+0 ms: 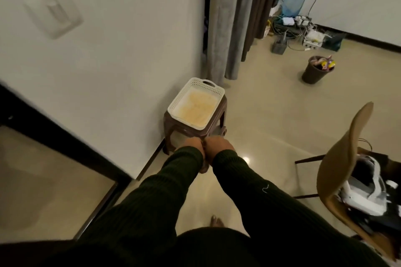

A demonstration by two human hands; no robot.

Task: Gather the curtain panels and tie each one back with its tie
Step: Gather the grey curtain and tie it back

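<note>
Two curtain panels hang at the far end of the wall: a grey curtain (225, 19) and, to its right, a darker brown curtain (261, 0). Both hang loose to the floor, with no tie visible on them. A white perforated basket (213, 89) with pale yellow fabric (196, 107) inside sits on a brown plastic stool (217, 123). My left hand (193, 144) and my right hand (219, 144) are pressed close together just in front of the stool's near edge. I see only their backs; the fingers are hidden.
A tan chair (345, 171) loaded with white and black items stands at the right. A dark waste bin (314, 71) sits on the floor farther back, with tangled cables and a power strip (303, 28) by the far wall. My bare foot (216, 222) shows on the glossy tile floor.
</note>
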